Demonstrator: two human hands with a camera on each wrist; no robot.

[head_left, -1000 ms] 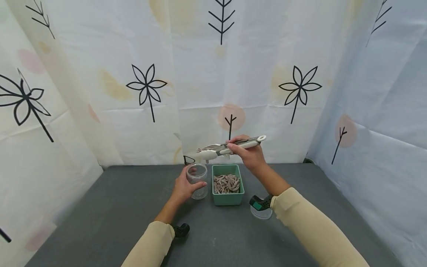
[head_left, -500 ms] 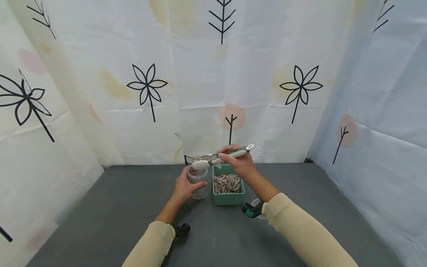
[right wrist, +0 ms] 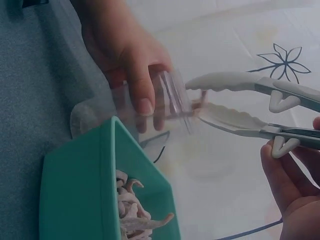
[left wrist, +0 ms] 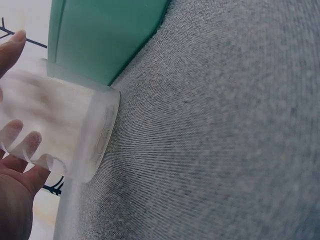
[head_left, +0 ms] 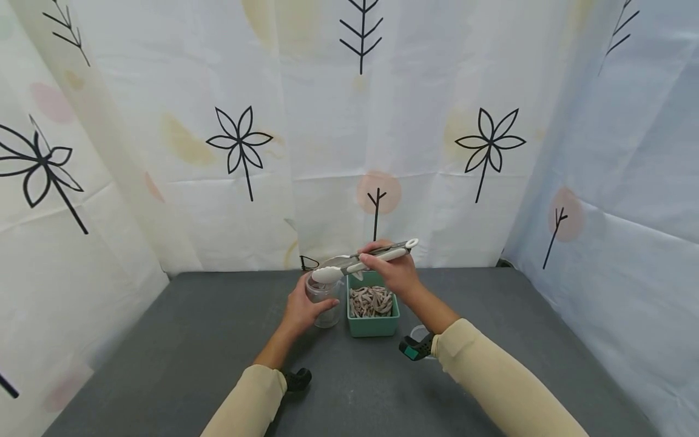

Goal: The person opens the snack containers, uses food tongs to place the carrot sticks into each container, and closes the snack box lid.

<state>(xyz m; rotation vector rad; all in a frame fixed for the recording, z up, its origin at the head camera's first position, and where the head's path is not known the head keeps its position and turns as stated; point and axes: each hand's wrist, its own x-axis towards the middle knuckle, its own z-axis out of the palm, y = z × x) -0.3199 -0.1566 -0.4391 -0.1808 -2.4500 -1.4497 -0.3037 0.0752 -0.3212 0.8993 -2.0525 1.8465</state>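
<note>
My left hand [head_left: 299,309] grips a clear jar [head_left: 327,318] that stands upright on the dark table. In my right hand [head_left: 401,276] is a pair of white and grey tongs [right wrist: 235,117], its tips over the jar's mouth. Those tips stand apart, with small blurred brownish pieces between them and the rim. A brownish blur also shows inside the jar in the left wrist view. Right of the jar, a green container [head_left: 374,328] holds a heap of pale brownish, twisted strips [head_left: 371,301]. Their exact kind cannot be told.
A clear round lid [head_left: 419,332] lies on the table [head_left: 349,388] at the right, partly hidden behind the right wrist's black strap [head_left: 415,349]. A patterned white curtain [head_left: 327,133] hangs behind the table's far edge and along both sides.
My right hand has brought the tongs left and down from above the green container to the jar's mouth. The tongs' tips have parted there. The left hand and jar have stayed put.
</note>
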